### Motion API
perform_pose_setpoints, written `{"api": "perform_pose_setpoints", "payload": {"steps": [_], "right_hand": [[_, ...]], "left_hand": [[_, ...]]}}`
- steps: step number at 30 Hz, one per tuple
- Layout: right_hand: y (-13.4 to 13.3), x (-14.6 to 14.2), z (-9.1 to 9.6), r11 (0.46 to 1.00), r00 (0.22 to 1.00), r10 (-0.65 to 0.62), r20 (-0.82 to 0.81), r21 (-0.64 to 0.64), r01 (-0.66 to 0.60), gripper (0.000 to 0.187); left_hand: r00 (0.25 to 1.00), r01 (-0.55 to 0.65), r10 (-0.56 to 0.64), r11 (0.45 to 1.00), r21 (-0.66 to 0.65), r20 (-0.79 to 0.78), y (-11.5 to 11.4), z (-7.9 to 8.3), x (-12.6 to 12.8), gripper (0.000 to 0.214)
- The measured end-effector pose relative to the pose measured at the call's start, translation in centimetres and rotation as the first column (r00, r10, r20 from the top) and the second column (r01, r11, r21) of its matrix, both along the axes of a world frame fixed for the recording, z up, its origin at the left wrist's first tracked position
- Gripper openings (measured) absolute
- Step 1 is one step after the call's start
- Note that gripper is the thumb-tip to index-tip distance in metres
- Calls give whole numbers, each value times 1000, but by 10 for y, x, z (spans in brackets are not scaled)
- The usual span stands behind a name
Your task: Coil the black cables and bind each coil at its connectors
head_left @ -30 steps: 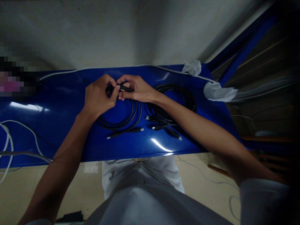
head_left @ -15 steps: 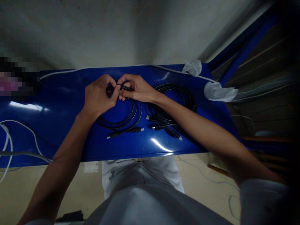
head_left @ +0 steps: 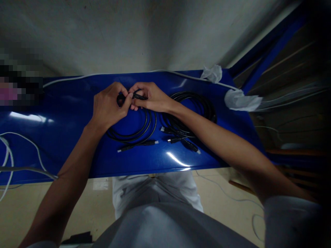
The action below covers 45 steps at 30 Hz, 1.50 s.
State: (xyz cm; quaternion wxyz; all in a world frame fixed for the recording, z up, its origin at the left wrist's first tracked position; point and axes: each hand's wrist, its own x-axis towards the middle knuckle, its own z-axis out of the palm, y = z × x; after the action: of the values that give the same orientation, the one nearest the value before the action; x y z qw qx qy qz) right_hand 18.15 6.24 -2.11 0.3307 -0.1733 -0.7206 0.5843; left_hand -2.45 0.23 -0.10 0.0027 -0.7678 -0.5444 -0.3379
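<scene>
A coiled black cable (head_left: 126, 140) lies in a loop on the blue table (head_left: 69, 137), and its far side rises into my two hands. My left hand (head_left: 110, 103) pinches at the bundled strands with thumb and forefinger. Right beside it, my right hand (head_left: 151, 97) is closed around the same bundle, fingertips meeting those of the left. The exact spot where the fingers meet is partly hidden. Both plug ends (head_left: 152, 142) of this cable rest near the table's front. Under my right forearm sits a thicker pile of coiled black cables (head_left: 207, 106), with several plugs (head_left: 172, 140) pointing out.
White cables (head_left: 10, 155) hang over the table's left side. A white cord (head_left: 90, 74) runs along the back edge by the wall. Crumpled white plastic (head_left: 243, 100) lies at the right end, near a blue metal frame (head_left: 271, 51). A pixelated patch covers the far left.
Both hands stay in the same place on the black cable, with only tiny finger shifts. The view has moved very slightly.
</scene>
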Motion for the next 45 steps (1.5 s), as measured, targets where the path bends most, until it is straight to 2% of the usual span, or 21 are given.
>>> {"api": "perform_pose_setpoints", "payload": {"steps": [6, 13, 21, 26, 30, 35, 45], "right_hand": [[0, 1, 3, 1000, 1000, -18, 10, -11, 18, 23], [1, 2, 4, 998, 997, -46, 56, -46, 49, 23], [-4, 1, 13, 990, 997, -27, 71, -133, 36, 33], [-3, 1, 10, 987, 998, -8, 64, -159, 19, 38], [-2, 0, 5, 991, 1000, -9, 30, -134, 12, 46], [-9, 2, 14, 997, 998, -57, 40, -54, 59, 49], [-11, 3, 18, 996, 995, -91, 30, -14, 91, 35]], "left_hand": [[1000, 11, -11, 1000, 23, -22, 0, 2, 1, 31], [999, 26, -26, 999, -21, -28, 0, 4, 2, 32], [998, 18, -16, 999, -42, 53, -1, 4, 3, 31], [999, -20, 20, 1000, 0, 43, -1, 4, 2, 32], [999, -39, 38, 999, 21, 30, 0, 4, 2, 33], [999, -32, 31, 999, 26, 36, 1, 3, -1, 35], [997, -29, 36, 996, -89, 75, 0, 7, 1, 36]]}}
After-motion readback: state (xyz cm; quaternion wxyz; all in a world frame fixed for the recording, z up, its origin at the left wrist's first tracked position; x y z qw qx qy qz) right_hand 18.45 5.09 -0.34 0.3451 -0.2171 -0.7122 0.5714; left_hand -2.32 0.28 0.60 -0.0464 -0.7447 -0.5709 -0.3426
